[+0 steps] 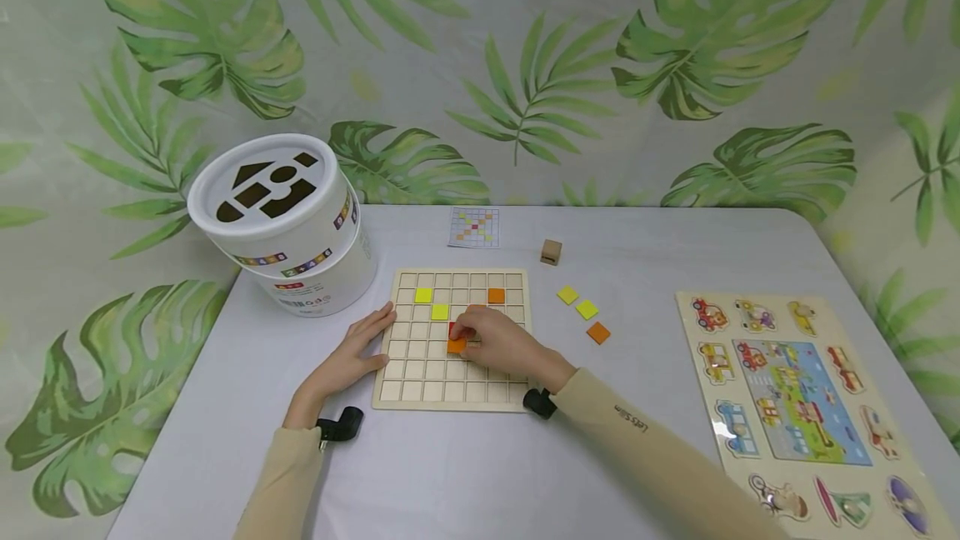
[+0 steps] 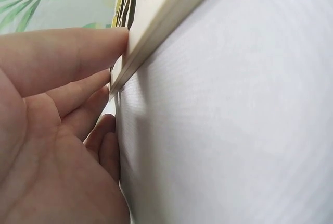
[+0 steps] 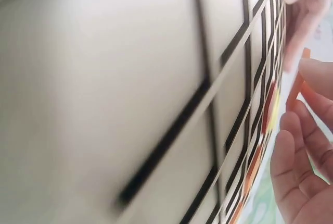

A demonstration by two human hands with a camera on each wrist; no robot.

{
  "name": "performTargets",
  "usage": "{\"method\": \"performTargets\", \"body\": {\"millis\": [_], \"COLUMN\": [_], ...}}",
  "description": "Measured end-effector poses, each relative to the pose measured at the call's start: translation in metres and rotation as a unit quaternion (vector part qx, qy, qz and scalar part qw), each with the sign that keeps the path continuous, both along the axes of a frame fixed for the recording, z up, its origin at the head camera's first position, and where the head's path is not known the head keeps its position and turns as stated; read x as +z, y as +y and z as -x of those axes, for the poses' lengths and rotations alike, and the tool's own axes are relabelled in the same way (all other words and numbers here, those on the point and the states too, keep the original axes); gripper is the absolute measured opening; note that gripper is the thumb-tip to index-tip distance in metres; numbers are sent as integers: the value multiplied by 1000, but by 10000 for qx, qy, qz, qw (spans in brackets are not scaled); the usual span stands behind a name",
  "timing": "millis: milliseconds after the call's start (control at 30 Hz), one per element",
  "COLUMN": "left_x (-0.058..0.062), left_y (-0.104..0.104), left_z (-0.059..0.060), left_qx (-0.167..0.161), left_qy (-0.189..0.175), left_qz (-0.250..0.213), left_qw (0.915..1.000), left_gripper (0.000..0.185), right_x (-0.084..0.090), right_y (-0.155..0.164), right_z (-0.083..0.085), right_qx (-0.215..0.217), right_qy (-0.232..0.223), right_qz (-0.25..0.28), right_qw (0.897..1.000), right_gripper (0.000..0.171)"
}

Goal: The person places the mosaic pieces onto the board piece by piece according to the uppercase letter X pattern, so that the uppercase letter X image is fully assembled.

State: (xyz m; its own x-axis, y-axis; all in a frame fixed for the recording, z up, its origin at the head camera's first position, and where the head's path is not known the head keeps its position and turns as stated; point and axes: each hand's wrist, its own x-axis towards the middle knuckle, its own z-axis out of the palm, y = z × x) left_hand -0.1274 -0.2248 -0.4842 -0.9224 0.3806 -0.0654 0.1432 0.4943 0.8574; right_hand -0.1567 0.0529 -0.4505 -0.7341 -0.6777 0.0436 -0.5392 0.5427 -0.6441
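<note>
Right hand (image 1: 498,342) over wooden grid board (image 1: 453,392), fingertips pinching orange tile (image 1: 457,346) at middle cell. Left hand (image 1: 352,354) flat, fingers straight, pressed against board's left edge. Spare tiles (image 1: 584,312) on counter (image 1: 465,473), right of board.

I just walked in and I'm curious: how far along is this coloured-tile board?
Early days. Two yellow tiles and an orange one already sit in the wooden grid board. The right hand has its grip on another orange tile over a cell beside a red one, while the left hand touches the board's edge. Three loose tiles wait on the table; most cells are bare.
</note>
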Motion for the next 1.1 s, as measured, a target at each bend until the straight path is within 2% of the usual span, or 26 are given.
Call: {"method": "performTargets", "body": {"millis": [267, 500, 533, 600, 733, 833, 967, 1100], "left_x": [3, 38, 38, 35, 15, 3, -1, -1], "left_y": [2, 14, 14, 13, 8, 3, 1, 0], "left_z": [-2, -13, -13, -12, -6, -1, 1, 0], "left_qx": [7, -14, -14, 16, 60, 52, 26, 6], "left_qy": [74, -10, -17, -36, -12, -10, -34, -36], "left_qz": [110, 36, 46, 44, 105, 122, 36, 49], "left_qw": [9999, 10000, 10000, 10000, 9999, 9999, 10000, 10000], "left_gripper": [66, 62, 62, 62, 65, 67, 67, 67], "right_x": [2, -1, -1, 0, 1, 3, 4, 2], "right_y": [-28, -40, -40, -39, -29, -9, 34, 85], "right_z": [0, 1, 0, 0, 0, 3, 12, 19], "right_qx": [154, 91, 85, 93, 18, -235, -750, -1339], "right_qy": [19, 164, 145, 54, -173, -381, -404, -204], "right_qz": [-410, -737, -735, -670, -397, 21, 510, 598], "right_qw": [9990, 9971, 9971, 9977, 9991, 9990, 9951, 9890], "right_gripper": [15, 15, 16, 17, 18, 19, 16, 17]}}
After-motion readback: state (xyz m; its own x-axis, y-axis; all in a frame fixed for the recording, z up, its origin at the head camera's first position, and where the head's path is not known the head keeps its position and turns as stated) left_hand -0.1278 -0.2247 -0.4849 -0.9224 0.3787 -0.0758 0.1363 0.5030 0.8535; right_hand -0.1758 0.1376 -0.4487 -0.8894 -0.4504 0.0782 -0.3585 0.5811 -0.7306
